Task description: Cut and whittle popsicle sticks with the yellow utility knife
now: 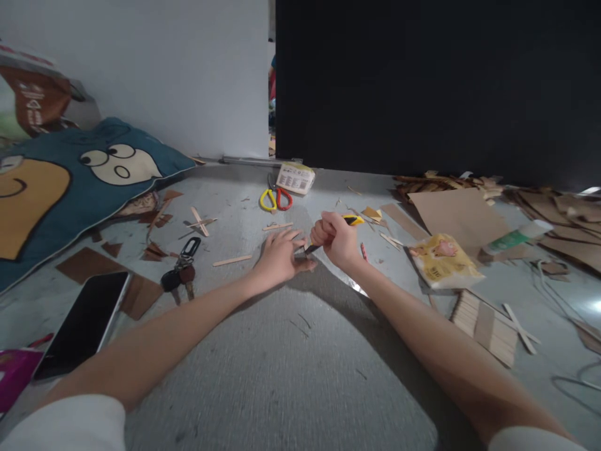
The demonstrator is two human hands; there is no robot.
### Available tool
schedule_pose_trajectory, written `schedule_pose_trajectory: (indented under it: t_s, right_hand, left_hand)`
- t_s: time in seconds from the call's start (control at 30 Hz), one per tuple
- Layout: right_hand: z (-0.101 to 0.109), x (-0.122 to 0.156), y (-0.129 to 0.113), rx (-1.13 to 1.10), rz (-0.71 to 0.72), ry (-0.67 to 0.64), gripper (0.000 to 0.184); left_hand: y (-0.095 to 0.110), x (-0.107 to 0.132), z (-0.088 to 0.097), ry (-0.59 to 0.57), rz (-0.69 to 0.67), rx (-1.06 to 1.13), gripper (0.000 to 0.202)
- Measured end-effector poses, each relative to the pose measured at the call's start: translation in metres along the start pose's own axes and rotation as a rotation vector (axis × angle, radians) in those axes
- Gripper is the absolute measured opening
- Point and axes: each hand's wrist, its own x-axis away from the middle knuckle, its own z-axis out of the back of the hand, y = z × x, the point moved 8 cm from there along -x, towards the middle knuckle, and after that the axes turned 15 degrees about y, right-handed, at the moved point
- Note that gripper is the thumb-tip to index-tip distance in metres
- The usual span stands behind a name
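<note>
My right hand (pixel 334 239) is closed in a fist around a yellow-and-black utility knife (pixel 353 220), whose yellow end sticks out above the fist. The blade end points down to the left, close to my left fingertips. My left hand (pixel 280 255) presses low on the grey surface, thumb and index finger on either side of a small piece at the blade, too hidden to make out. Just beyond the left hand lies a wooden craft stick (pixel 277 226), and another craft stick (pixel 232 260) is to its left.
Scissors (pixel 276 198) lie beside a small white packet (pixel 295 178) at the back. On the left are keys (pixel 181 275), a phone (pixel 84 322) and a blue pillow (pixel 89 188). To the right are a yellow packet (pixel 444 260), bundled craft sticks (pixel 486 326), a glue stick (pixel 516 237) and cardboard (pixel 457 213).
</note>
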Motion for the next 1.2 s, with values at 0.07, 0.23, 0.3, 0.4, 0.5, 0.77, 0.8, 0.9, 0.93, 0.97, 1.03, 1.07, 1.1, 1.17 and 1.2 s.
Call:
schedule_pose_trajectory:
  t_s: [0.07, 0.23, 0.3, 0.4, 0.5, 0.77, 0.8, 0.9, 0.93, 0.97, 1.03, 1.07, 1.1, 1.17, 1.2]
  right_hand:
    - [0.001, 0.0, 0.001, 0.008, 0.0, -0.001, 0.059]
    - [0.002, -0.002, 0.003, 0.024, 0.009, 0.002, 0.063]
    - [0.003, -0.002, 0.003, 0.016, 0.01, 0.0, 0.063]
    - [0.005, -0.004, 0.003, 0.022, 0.006, -0.002, 0.063]
    - [0.007, -0.007, 0.003, 0.019, -0.013, 0.006, 0.062]
    - [0.007, -0.007, 0.004, 0.004, -0.009, 0.078, 0.059]
    - [0.007, -0.006, 0.004, 0.005, 0.0, 0.082, 0.059]
    - [0.006, -0.003, 0.002, -0.003, 0.024, 0.095, 0.058]
    - [0.006, -0.001, 0.002, -0.008, 0.029, 0.094, 0.058]
    - [0.005, 0.0, 0.001, -0.014, 0.029, 0.088, 0.059]
    - [0.002, 0.003, 0.001, -0.029, 0.014, 0.055, 0.061]
    - [0.0, 0.004, 0.0, -0.036, 0.005, 0.029, 0.062]
    - [-0.002, 0.005, -0.001, -0.045, 0.001, 0.004, 0.063]
    - [-0.005, 0.007, -0.007, -0.063, 0.038, -0.019, 0.064]
    - [-0.004, 0.007, -0.013, -0.066, 0.087, -0.012, 0.064]
  left_hand:
    - [0.005, 0.004, 0.0, 0.068, -0.009, -0.021, 0.059]
    - [0.004, 0.004, 0.0, 0.102, -0.027, -0.006, 0.057]
    - [0.001, 0.0, -0.002, 0.066, -0.028, 0.017, 0.058]
    - [-0.002, -0.005, -0.003, 0.041, -0.029, 0.059, 0.061]
    - [-0.005, -0.006, -0.001, 0.077, -0.014, 0.081, 0.062]
    - [-0.004, -0.002, 0.001, 0.136, -0.032, 0.142, 0.058]
    - [-0.004, -0.002, 0.002, 0.137, -0.032, 0.146, 0.058]
    - [-0.004, -0.001, 0.003, 0.146, -0.04, 0.167, 0.056]
    - [-0.004, -0.001, 0.003, 0.15, -0.043, 0.174, 0.055]
    - [-0.003, -0.001, 0.003, 0.153, -0.047, 0.18, 0.054]
    - [-0.003, 0.0, 0.004, 0.162, -0.05, 0.186, 0.053]
    - [-0.003, 0.0, 0.004, 0.167, -0.05, 0.188, 0.053]
    - [-0.003, 0.0, 0.004, 0.172, -0.051, 0.191, 0.053]
    - [-0.002, 0.0, 0.004, 0.184, -0.056, 0.201, 0.053]
    - [-0.002, 0.0, 0.005, 0.192, -0.058, 0.21, 0.053]
